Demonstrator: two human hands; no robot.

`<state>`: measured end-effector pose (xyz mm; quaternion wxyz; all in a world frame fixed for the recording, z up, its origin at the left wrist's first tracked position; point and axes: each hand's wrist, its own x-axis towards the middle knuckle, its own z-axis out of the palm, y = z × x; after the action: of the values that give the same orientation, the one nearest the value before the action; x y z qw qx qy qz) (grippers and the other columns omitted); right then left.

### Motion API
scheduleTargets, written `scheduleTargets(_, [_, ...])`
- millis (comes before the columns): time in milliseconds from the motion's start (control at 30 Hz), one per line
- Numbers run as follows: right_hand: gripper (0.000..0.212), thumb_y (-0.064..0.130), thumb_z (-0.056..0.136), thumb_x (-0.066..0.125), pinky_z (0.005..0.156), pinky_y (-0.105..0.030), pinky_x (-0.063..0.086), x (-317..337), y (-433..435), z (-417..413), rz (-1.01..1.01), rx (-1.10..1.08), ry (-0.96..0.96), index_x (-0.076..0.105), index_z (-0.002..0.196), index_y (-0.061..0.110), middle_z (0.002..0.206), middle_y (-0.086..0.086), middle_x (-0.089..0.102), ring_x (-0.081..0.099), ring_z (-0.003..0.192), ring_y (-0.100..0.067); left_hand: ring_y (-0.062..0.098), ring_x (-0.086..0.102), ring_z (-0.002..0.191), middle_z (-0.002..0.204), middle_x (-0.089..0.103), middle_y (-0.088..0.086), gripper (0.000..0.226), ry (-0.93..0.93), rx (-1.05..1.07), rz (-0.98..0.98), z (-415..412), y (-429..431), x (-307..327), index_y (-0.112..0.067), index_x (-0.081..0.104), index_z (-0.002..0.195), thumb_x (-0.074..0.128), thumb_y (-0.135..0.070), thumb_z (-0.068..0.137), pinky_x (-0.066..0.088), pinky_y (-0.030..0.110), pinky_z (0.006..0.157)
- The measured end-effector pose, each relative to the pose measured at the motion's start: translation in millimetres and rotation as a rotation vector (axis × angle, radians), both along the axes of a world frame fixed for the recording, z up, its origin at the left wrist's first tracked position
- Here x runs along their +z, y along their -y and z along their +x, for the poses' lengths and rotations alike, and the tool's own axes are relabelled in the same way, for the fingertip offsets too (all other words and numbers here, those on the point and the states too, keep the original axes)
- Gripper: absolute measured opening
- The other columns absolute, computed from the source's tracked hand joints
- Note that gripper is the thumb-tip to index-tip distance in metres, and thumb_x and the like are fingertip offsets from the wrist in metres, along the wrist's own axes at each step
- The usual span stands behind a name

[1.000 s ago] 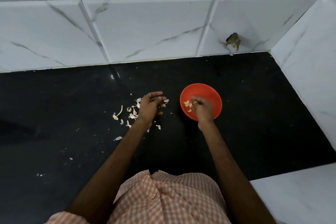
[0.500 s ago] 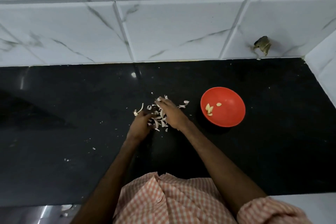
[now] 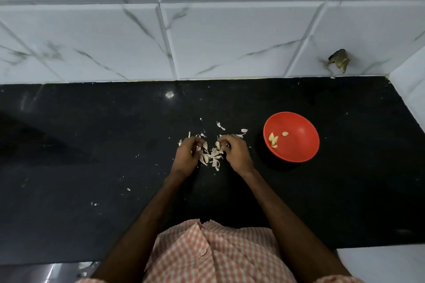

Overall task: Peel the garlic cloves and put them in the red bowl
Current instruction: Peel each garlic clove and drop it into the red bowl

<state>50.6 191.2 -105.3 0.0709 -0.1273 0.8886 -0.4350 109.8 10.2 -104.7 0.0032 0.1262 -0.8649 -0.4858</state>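
Glossy black counter, curled hands amid papery skins, grip unclear; round red bowl

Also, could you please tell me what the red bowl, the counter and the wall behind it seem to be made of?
Red bowl: probably plastic, matte, uniform colour with only soft shading.
Counter: likely polished black stone, reflecting a light spot.
Wall: glazed white tiles, marble-like grey veins, visible grout joints.

No text, label, brand or number is showing anywhere. The red bowl is bearing no lettering (the tiles likewise).
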Motion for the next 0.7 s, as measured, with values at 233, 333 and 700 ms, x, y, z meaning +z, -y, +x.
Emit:
scheduleTargets(233, [0.029, -0.008, 0.091, 0.062, 0.095, -0.032, 0.053, 1.6, -2.4, -1.2, 0.069, -0.035, -0.072, 0.074, 0.111, 0.008, 0.112, -0.004, 0.069, 0.064, 0.105, -0.016, 0.009, 0.068, 0.090, 0.107, 0.070, -0.004, 0.040, -0.008, 0.079, 0.142, -5.3, 10.2, 7.4, -0.018, 0.066, 0.112, 0.073, 0.009, 0.082, 0.058, 0.019, 0.077])
scheduleTargets(333, [0.026, 0.022, 0.096, 0.067, 0.102, -0.038, 0.044, 6.1, 6.3, 1.2, 0.358, 0.085, -0.113, 0.068, 0.120, 0.014, 0.123, -0.002, 0.063, 0.054, 0.117, -0.021, -0.003, 0.065, 0.083, 0.097, 0.070, -0.005, 0.035, -0.021, 0.066, 0.116, -5.9, 8.3, 8.0, -0.014, 0.068, 0.110, 0.078, 0.004, 0.081, 0.052, 0.012, 0.075])
scheduleTargets(700, [0.011, 0.025, 0.095, 0.068, 0.101, -0.042, 0.045, 26.8, 14.1, -7.0, 0.363, 0.074, -0.187, 0.068, 0.105, 0.019, 0.104, 0.004, 0.071, 0.064, 0.104, -0.015, 0.012, 0.066, 0.099, 0.108, 0.068, -0.005, 0.019, -0.012, -0.015, 0.003, -22.7, 2.0, 23.0, -0.019, 0.065, 0.117, 0.061, -0.024, 0.099, 0.055, 0.037, 0.089])
